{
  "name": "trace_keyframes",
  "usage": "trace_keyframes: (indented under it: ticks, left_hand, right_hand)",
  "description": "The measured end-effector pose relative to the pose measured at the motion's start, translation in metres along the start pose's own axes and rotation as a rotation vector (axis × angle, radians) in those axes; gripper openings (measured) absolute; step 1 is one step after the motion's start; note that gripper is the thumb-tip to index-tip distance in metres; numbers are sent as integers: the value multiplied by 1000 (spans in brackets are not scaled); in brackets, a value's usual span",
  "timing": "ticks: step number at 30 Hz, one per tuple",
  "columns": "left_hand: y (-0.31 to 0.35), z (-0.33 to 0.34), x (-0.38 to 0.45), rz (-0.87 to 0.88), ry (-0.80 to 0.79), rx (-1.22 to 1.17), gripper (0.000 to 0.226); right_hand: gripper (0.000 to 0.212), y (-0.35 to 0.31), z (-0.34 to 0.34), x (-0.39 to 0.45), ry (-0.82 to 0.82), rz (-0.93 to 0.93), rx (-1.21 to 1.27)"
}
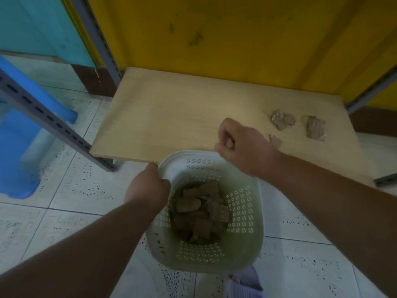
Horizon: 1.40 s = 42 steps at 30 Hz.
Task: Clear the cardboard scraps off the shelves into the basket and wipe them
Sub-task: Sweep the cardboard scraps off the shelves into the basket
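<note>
A pale green perforated basket (242, 214) sits below the front edge of a low wooden shelf (171, 117); several brown cardboard scraps (202, 209) lie in it. My left hand (148, 188) grips the basket's left rim. Above the basket's far rim, my right hand (240, 145) is curled around a small cardboard piece (231, 143). On the right part of the shelf lie more scraps: one cluster (282, 121), a larger piece (315, 128), and a small one (276, 141) beside my right wrist.
Grey slotted metal uprights (49, 119) frame the shelf at left and right (369, 91). A yellow wall (236, 39) stands behind. A blue plastic stool (19, 134) is on the tiled floor at left. A pale cloth (245, 284) lies at the bottom edge.
</note>
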<state>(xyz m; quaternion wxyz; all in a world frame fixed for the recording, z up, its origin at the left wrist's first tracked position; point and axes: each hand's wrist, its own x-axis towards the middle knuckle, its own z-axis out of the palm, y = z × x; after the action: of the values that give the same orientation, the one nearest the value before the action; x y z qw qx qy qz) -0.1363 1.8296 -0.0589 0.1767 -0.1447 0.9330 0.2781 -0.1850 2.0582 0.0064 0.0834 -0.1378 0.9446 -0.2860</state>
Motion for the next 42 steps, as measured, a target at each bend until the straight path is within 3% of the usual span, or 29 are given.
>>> trace_keyframes:
  ticks: [3,6,12,15,18,23,25,28,33,35,38,40,42]
  left_hand:
    - [16,13,-5,-2,-33,-5,22]
    - [35,19,-6,34,-59,31,9]
    - [63,37,-8,99,-96,47,10]
    - [75,46,-9,149,-88,77,9]
    - [89,55,-11,168,-82,106,12]
    - [105,66,-12,186,-96,134,18]
    - [109,71,-13,188,-95,135,19]
    - [111,73,-14,195,-79,138,20]
    - [108,74,-14,206,-70,119,18]
    - [108,74,-14,210,-70,111,15]
    - [108,75,-13,200,-69,109,14]
    - [108,75,-13,194,-68,101,15]
    - [108,75,-13,191,-69,92,17]
  right_hand:
    - [34,-8,11,-30,-197,-23,50]
    - [60,7,15,-48,-250,-26,-19]
    - [41,48,-7,-66,-41,80,59]
    - [30,77,-16,-50,178,93,28]
    - [40,130,-31,-24,331,108,-124]
    - [91,202,-34,3,97,354,-414]
    - [101,217,-24,9,18,370,-447]
    - [88,228,-16,11,-45,343,-501]
    - [62,234,-20,-2,171,231,-588]
    - [71,237,-25,-1,208,235,-670]
    - [92,242,-35,10,76,462,-604]
    - [92,245,-35,16,-13,592,-490]
    - [83,244,-29,14,-7,553,-478]
